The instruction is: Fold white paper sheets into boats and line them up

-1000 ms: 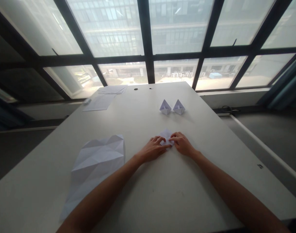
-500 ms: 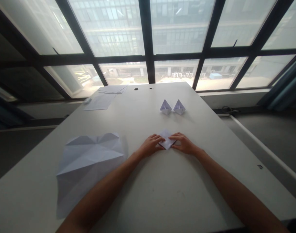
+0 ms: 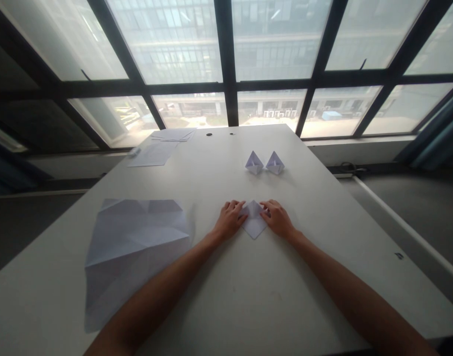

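Note:
A small folded piece of white paper (image 3: 254, 227), shaped like a diamond, lies between my hands near the middle of the table. My left hand (image 3: 230, 218) pinches its left corner between thumb and fingers. At the right corner, my right hand (image 3: 276, 217) grips it the same way. Beyond them stand two folded paper boats (image 3: 253, 163), side by side, each with a pointed peak. To the left of my left forearm rests a large creased sheet of paper (image 3: 137, 242), partly covered by the arm.
More flat paper sheets (image 3: 154, 154) lie at the table's far left corner. The white table (image 3: 226, 301) reaches up to a wall of dark-framed windows (image 3: 230, 89). A white pipe or rail (image 3: 404, 222) runs along the floor on the right.
The folded paper has opened into a longer diamond, its lower point now nearer me. My hands have turned slightly and gripped its side corners. The large sheet's far edge lies flatter.

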Demonstrator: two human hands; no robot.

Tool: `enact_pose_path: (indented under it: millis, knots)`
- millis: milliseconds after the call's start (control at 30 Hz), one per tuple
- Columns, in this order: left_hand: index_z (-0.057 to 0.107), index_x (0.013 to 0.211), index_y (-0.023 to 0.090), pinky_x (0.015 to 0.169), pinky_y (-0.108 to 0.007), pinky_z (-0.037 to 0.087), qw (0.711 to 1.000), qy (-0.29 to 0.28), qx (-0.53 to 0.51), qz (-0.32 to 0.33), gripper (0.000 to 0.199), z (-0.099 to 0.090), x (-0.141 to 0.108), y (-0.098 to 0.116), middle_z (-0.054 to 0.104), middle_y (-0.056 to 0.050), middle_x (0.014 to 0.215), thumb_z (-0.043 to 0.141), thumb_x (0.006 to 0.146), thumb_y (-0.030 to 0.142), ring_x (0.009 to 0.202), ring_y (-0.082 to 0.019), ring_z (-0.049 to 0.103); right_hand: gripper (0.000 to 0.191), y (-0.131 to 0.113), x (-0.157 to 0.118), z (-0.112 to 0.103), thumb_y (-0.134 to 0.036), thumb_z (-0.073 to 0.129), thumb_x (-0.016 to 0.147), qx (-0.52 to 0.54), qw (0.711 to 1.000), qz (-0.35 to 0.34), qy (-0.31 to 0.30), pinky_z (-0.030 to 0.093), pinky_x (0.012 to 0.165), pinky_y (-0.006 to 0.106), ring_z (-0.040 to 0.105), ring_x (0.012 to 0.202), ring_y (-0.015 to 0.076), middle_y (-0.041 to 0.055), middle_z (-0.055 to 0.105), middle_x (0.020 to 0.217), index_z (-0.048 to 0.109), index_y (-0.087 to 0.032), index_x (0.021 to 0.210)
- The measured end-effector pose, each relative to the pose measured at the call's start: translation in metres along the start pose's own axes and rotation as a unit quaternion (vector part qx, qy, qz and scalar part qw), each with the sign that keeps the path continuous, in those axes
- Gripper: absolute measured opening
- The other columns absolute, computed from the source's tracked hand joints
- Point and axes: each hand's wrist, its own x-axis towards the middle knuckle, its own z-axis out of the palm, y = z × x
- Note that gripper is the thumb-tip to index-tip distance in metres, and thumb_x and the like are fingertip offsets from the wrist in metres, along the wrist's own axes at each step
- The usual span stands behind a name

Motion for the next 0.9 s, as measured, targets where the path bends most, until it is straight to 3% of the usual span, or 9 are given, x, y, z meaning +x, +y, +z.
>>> enact_pose_path:
  millis: [133, 300, 500, 700, 767, 900]
  knots:
    - [0.059, 0.128, 0.026, 0.096, -0.044, 0.040, 0.997, -0.006, 0.063, -0.042, 0.037, 0.0032, -0.0032, -0.0001, 0.056, -0.009, 0.122, 0.057, 0.093, 0.037, 0.112, -0.028, 0.048, 0.025, -0.0002, -0.0008, 0.0023, -0.023, 0.064, 0.087, -0.038, 0.999, -0.006, 0.007, 0.046, 0.091, 0.041, 0.053, 0.101, 0.0269, 0.0108, 0.061, 0.103, 0.068, -0.023, 0.112]
    - [0.062, 0.123, 0.028, 0.096, -0.044, 0.039, 0.999, -0.001, 0.009, -0.032, 0.036, -0.0001, -0.0023, -0.0009, 0.058, -0.007, 0.122, 0.065, 0.089, 0.038, 0.112, -0.027, 0.049, 0.019, 0.0022, -0.0015, 0.0026, -0.024, 0.067, 0.085, -0.006, 1.000, -0.006, 0.007, 0.046, 0.090, 0.041, 0.053, 0.100, 0.0260, 0.0086, 0.062, 0.102, 0.067, -0.023, 0.104]
    - [0.068, 0.107, 0.024, 0.096, -0.043, 0.041, 0.999, 0.006, -0.033, -0.033, 0.023, -0.0020, -0.0002, -0.0012, 0.061, -0.006, 0.116, 0.069, 0.086, 0.033, 0.109, -0.026, 0.052, 0.016, 0.0009, -0.0011, 0.0013, -0.018, 0.065, 0.085, 0.047, 0.998, -0.008, 0.027, 0.046, 0.089, 0.039, 0.053, 0.099, 0.0242, 0.0061, 0.063, 0.100, 0.063, -0.022, 0.100]
    - [0.071, 0.085, 0.022, 0.095, -0.044, 0.039, 0.998, -0.016, -0.026, -0.051, 0.018, 0.0009, 0.0007, -0.0021, 0.060, -0.006, 0.117, 0.060, 0.092, 0.036, 0.109, -0.026, 0.050, 0.020, 0.0018, -0.0024, 0.0031, -0.024, 0.068, 0.084, 0.024, 1.000, -0.012, 0.007, 0.045, 0.092, 0.041, 0.053, 0.101, 0.0253, 0.0082, 0.063, 0.102, 0.065, -0.021, 0.104]
    - [0.071, 0.097, 0.024, 0.096, -0.045, 0.039, 0.998, -0.016, -0.025, -0.056, 0.016, 0.0006, 0.0003, -0.0014, 0.059, -0.006, 0.120, 0.061, 0.091, 0.035, 0.111, -0.027, 0.050, 0.029, 0.0025, -0.0030, 0.0039, -0.027, 0.072, 0.081, 0.008, 1.000, -0.022, -0.012, 0.045, 0.094, 0.042, 0.052, 0.103, 0.0265, 0.0094, 0.063, 0.106, 0.066, -0.021, 0.109]
    - [0.060, 0.127, 0.030, 0.098, -0.046, 0.037, 0.998, -0.026, -0.002, -0.051, 0.039, 0.0002, -0.0015, 0.0012, 0.057, -0.007, 0.126, 0.063, 0.090, 0.039, 0.117, -0.028, 0.047, 0.032, 0.0038, -0.0039, 0.0043, -0.024, 0.074, 0.078, 0.006, 0.999, -0.040, -0.026, 0.044, 0.096, 0.044, 0.052, 0.105, 0.0271, 0.0095, 0.063, 0.110, 0.065, -0.021, 0.108]
